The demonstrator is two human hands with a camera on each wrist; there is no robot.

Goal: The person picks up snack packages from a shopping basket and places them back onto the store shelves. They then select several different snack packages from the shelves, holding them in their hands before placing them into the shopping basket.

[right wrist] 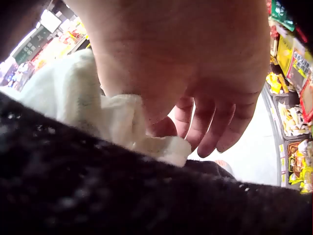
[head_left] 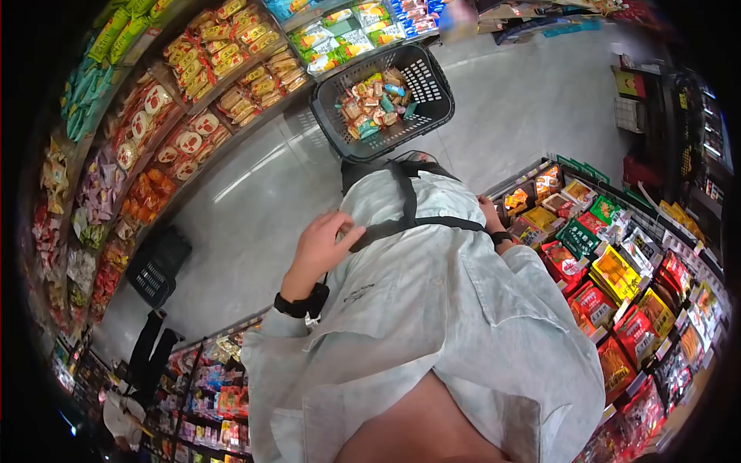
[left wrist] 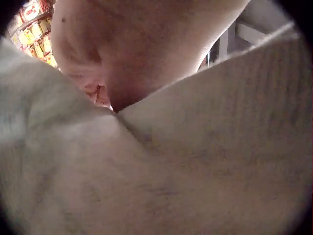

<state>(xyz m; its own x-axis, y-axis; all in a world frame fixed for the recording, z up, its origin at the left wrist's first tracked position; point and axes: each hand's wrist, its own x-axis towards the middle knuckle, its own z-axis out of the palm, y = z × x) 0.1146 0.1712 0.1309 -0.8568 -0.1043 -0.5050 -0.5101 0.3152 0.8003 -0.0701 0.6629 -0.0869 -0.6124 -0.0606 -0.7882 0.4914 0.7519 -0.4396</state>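
My left hand [head_left: 320, 245] is raised in front of the waist, with its fingers loosely bent and its fingertips close to a black strap [head_left: 386, 229] over the pale shirt [head_left: 455, 285]. Sleeve cloth [left wrist: 195, 161] covers most of the left wrist view and hides the fingers there. Beside the hip hangs my right hand [head_left: 488, 214], partly behind the shirt in the head view. Its fingers [right wrist: 215, 122] droop with slight curl and nothing between them in the right wrist view. Ahead on the floor, a black shopping basket [head_left: 428, 127] contains many small wrapped snacks [head_left: 376, 102].
Snack shelves [head_left: 185, 108] curve along the left and front. A display of bagged snacks [head_left: 617, 278] stands close on the right. Another black basket [head_left: 158, 266] sits on the grey floor [head_left: 509, 100] at left, near another person's dark-clad legs [head_left: 150, 347].
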